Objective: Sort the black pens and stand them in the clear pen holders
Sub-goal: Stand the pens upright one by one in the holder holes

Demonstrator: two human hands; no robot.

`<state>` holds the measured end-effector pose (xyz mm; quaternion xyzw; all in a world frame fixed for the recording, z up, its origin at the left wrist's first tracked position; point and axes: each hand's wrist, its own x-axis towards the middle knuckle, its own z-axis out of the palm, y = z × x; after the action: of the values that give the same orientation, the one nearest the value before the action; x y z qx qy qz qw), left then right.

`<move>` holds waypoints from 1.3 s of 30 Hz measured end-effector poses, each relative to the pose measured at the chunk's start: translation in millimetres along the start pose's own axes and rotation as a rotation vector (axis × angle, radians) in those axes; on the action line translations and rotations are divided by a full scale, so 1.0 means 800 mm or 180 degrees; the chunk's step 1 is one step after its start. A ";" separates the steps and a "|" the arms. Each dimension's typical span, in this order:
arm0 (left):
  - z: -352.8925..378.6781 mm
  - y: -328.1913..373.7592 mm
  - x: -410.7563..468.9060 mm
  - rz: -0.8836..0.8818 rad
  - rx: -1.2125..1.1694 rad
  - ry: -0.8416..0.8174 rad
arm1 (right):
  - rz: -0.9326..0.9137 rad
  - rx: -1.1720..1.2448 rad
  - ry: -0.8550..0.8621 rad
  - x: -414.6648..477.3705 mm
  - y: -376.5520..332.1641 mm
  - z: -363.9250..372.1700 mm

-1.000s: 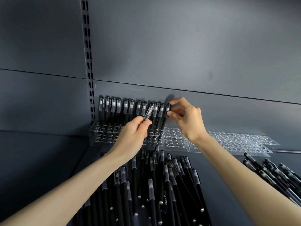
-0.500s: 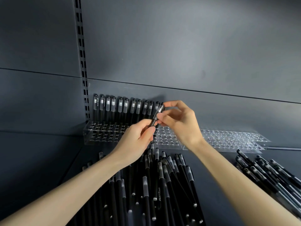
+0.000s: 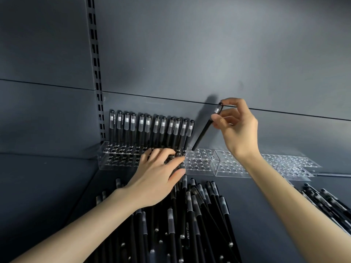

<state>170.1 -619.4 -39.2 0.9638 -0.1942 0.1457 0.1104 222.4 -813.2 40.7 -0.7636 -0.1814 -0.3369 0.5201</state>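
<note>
Right hand [image 3: 237, 128]: one black pen [image 3: 206, 130] is pinched near its capped end between thumb and curled fingertips. The pen is held tilted, cap up and to the right. Its lower tip is placed at the rear left corner of the second clear holder [image 3: 199, 161]; whether it is seated in a hole cannot be told.

Left hand [image 3: 157, 175]: laid over the right end of the first clear holder [image 3: 121, 158], fingers extended and spread, nothing gripped.

Twelve standing pens [image 3: 152, 128] are counted in the rear row of the first clear holder, caps up. Further holders [image 3: 229, 168] are lined up to the right against the back panel [image 3: 209, 54].

Loose pens [image 3: 190, 215] are heaped on the shelf [image 3: 266, 215] in front of the holders. A second heap [image 3: 326, 204] is seen at the right edge.
</note>
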 end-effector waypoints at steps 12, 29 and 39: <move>0.001 -0.001 0.001 0.0022 0.0139 -0.0067 | -0.0026 -0.0342 -0.0384 -0.004 0.027 0.024; -0.001 0.000 0.002 0.0032 0.0228 -0.0136 | 0.0023 -0.0833 -0.0705 -0.016 0.020 0.026; -0.025 0.021 -0.007 -0.0094 0.0083 -0.0141 | 0.0133 -0.0715 -0.0523 -0.045 0.001 0.007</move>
<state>153.7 -627.6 -19.8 0.9709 -0.1804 0.1252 0.0956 199.3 -805.4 13.3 -0.8456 -0.1686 -0.2805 0.4217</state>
